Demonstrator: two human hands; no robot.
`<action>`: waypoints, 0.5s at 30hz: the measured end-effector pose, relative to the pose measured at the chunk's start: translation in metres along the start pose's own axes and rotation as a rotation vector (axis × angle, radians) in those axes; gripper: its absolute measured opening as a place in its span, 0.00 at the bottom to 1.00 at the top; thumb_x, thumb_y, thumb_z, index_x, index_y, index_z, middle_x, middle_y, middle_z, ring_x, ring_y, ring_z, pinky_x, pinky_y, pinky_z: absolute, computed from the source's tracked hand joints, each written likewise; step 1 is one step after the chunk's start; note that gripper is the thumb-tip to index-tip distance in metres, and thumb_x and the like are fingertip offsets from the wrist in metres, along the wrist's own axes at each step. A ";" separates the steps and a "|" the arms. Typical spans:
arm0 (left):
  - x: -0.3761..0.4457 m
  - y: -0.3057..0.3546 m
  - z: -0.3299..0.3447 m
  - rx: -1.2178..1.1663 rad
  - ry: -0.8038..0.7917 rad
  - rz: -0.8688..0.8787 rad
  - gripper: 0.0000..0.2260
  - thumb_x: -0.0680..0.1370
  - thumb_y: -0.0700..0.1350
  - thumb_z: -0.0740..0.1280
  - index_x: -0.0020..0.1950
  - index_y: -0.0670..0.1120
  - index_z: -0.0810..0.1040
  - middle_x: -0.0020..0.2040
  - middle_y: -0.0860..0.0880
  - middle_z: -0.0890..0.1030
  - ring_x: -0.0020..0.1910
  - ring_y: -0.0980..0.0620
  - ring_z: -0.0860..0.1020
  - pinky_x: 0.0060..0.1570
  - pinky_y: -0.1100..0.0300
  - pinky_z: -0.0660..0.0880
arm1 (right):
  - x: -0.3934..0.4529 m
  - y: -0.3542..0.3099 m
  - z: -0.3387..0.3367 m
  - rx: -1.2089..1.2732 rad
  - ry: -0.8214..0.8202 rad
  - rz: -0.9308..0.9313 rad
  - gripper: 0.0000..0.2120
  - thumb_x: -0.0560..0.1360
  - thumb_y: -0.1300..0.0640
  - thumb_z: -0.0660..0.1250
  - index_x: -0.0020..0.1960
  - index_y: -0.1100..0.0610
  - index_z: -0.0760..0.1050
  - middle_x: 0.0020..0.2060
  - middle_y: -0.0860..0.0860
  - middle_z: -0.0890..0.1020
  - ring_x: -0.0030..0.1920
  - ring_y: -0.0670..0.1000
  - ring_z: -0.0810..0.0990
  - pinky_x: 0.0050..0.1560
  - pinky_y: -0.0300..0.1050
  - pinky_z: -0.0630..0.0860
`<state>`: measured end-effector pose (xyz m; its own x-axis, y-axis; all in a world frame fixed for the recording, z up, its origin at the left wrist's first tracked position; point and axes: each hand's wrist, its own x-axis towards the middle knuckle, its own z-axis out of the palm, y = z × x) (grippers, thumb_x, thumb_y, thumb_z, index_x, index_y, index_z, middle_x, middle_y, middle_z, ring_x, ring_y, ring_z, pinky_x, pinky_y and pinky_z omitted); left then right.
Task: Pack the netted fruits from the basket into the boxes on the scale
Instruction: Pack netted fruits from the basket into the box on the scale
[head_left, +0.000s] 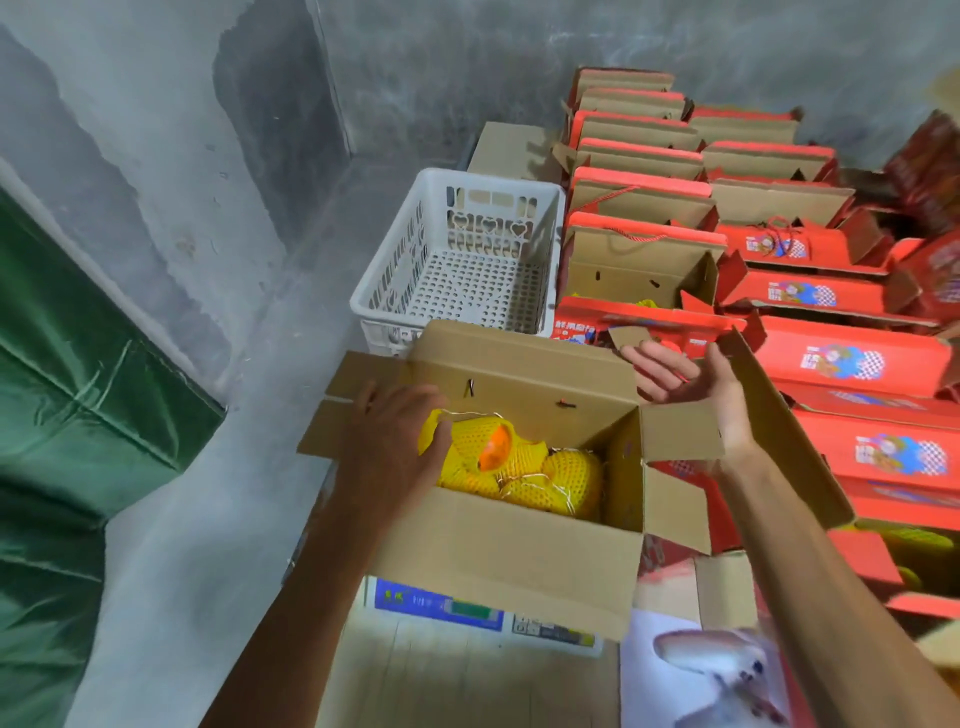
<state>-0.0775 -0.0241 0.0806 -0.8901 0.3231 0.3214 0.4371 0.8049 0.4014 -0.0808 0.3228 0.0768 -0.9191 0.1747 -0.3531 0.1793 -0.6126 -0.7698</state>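
Gripping a netted fruit (470, 441) from above, the left hand (389, 447) has its fingers curled over the yellow foam sleeve at the left end of the open cardboard box (498, 551). Orange skin shows through a gap in the net. More netted fruits (550, 478) lie packed against it in the box, which sits on the scale (483, 616); only the scale's front panel shows below the box. Behind the box, the white plastic basket (457, 260) shows no fruit, so by my reading the packing of this box is nearly finished.

Farther right, the right hand (685, 384) hovers palm-up with relaxed fingers over the box's right flap, holding nothing.

Each fruit looks firm and moderately heavy, and the foam net is soft, springy and prone to slide on the skin. Taking hold around the body, not by the loose net ends, should serve best, since bruising is the likely risk.

On the left are a green covering (62, 374) and a stained grey concrete wall and floor (171, 156). On the right stand rows of red gift boxes (852, 364), many with flaps open.
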 end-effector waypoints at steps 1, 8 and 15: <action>-0.004 0.001 -0.001 0.006 -0.010 -0.023 0.14 0.78 0.47 0.64 0.58 0.43 0.83 0.59 0.46 0.84 0.60 0.42 0.80 0.67 0.38 0.67 | -0.008 0.003 -0.003 0.055 0.010 -0.004 0.31 0.82 0.34 0.53 0.63 0.60 0.77 0.65 0.59 0.81 0.65 0.55 0.82 0.62 0.49 0.81; -0.004 0.006 0.000 0.027 0.044 -0.093 0.06 0.79 0.44 0.71 0.54 0.45 0.84 0.51 0.47 0.85 0.55 0.43 0.80 0.66 0.49 0.66 | -0.060 0.041 0.008 -0.235 0.139 -0.199 0.24 0.81 0.32 0.55 0.61 0.48 0.78 0.55 0.47 0.86 0.50 0.46 0.84 0.47 0.45 0.79; -0.009 -0.001 0.003 0.066 0.029 -0.077 0.08 0.80 0.47 0.68 0.55 0.49 0.84 0.52 0.50 0.85 0.55 0.43 0.79 0.59 0.52 0.66 | -0.091 0.083 0.003 -0.627 0.258 -0.365 0.29 0.82 0.33 0.55 0.53 0.54 0.83 0.51 0.47 0.85 0.53 0.46 0.82 0.63 0.56 0.75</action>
<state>-0.0706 -0.0259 0.0747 -0.9164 0.2450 0.3165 0.3569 0.8581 0.3692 0.0167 0.2537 0.0472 -0.8610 0.5033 -0.0725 0.1164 0.0563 -0.9916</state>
